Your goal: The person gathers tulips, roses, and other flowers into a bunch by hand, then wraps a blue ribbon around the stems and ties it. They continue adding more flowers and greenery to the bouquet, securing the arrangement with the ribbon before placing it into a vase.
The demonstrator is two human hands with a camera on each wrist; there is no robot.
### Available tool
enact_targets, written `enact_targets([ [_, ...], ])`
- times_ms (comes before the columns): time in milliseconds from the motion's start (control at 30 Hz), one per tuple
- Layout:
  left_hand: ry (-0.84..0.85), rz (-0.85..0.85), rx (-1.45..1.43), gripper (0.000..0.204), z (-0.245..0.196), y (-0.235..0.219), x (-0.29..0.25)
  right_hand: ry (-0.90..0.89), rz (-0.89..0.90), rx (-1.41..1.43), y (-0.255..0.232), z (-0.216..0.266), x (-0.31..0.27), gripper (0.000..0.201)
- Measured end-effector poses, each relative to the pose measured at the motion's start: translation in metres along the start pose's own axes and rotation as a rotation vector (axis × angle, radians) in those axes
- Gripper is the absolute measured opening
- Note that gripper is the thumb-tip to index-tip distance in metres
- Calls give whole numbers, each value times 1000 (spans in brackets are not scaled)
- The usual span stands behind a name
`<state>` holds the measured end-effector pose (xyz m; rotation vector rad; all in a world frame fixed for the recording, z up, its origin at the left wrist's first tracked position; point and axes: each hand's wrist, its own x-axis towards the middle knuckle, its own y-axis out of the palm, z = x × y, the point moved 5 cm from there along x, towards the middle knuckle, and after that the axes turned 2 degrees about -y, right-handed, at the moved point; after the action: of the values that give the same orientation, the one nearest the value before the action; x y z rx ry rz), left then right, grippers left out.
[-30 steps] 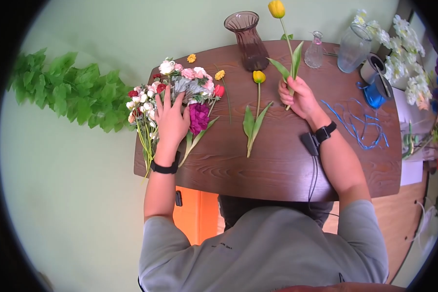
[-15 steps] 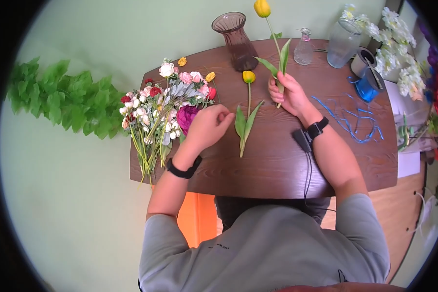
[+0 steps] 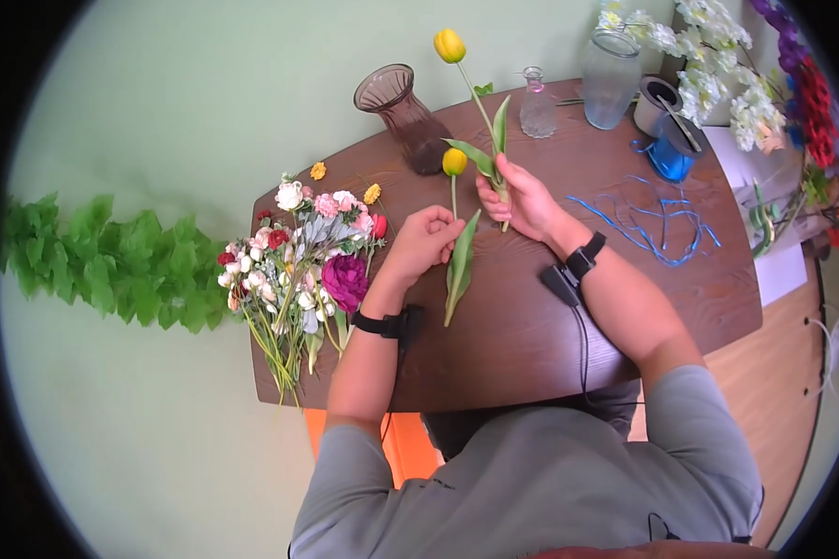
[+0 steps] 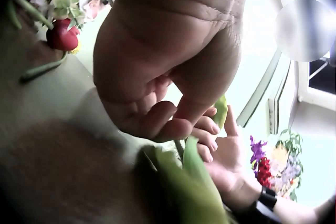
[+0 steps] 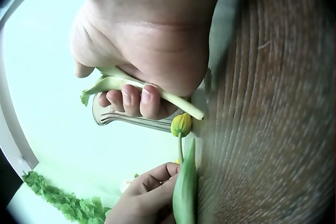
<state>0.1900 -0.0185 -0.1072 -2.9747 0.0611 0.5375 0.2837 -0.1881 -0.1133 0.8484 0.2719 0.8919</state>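
Legible text, labels, brands, numbers, signs: none in any view. A small dark mark on the back of the person's grey cotton T-shirt [image 3: 435,484], well below both hands toward the body, is too small and blurred to make out. No other item bears any marking.

the near part of the brown table [image 3: 531,326], at 6 o'clock from the two hands, is bare wood, so a hand can slide there. at 9 o'clock a big pile of flowers [image 3: 298,265] blocks the way. at 12 o'clock the purple vase [image 3: 405,116] stands close behind the lying tulip [image 3: 457,242], with a small glass bottle [image 3: 537,104] and a clear jar [image 3: 611,79] beside it. at 3 o'clock loose blue string [image 3: 657,224] lies across the wood, with a gap between it and the right hand [image 3: 522,200].
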Motion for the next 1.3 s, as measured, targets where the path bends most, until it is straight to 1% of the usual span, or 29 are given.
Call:
enact_targets([
  [67,79,72,-227,15,-3,1,0,-8,-8,-20,1,0,0,44],
  [167,136,155,-507,12,0,5,4,-17,-34,-53,1,1,-2,43],
  [267,152,229,-652,8,8,7,8,-5,-50,-82,2,-1,-1,42],
  [367,168,249,-738,7,13,9,11,0,-42,-114,2,-1,-2,39],
  [467,206,270,-799,6,23,5,15,-8,-43,-152,5,0,-1,37],
  [567,256,280,-880,5,30,-2,22,17,-80,-116,5,0,-1,35],
  [667,272,288,-926,4,29,-2,20,22,-126,-143,17,7,0,27],
  [767,276,308,-962,4,28,-2,22,-71,-132,-304,42,19,-7,21],
  [867,289,301,-952,5,28,-2,23,-20,-264,-495,47,10,-28,17],
  [900,289,285,-950,6,28,-2,22,41,-272,-452,39,0,-37,17],
  [933,290,267,-949,7,28,-2,21,41,-272,-468,37,-8,-44,19],
  [1000,298,270,-963,4,30,-3,22,49,-265,-492,32,-25,-51,25],
  [1033,306,276,-970,4,30,-3,22,10,-233,-515,31,-25,-50,32],
  [1133,307,268,-972,4,31,-4,24,0,-202,-515,31,-31,-48,38],
  [1233,331,272,-949,4,29,-3,24,10,-57,-375,42,-42,-44,43],
  [1300,345,288,-945,5,31,-3,25,76,-24,-299,40,-47,-46,46],
])
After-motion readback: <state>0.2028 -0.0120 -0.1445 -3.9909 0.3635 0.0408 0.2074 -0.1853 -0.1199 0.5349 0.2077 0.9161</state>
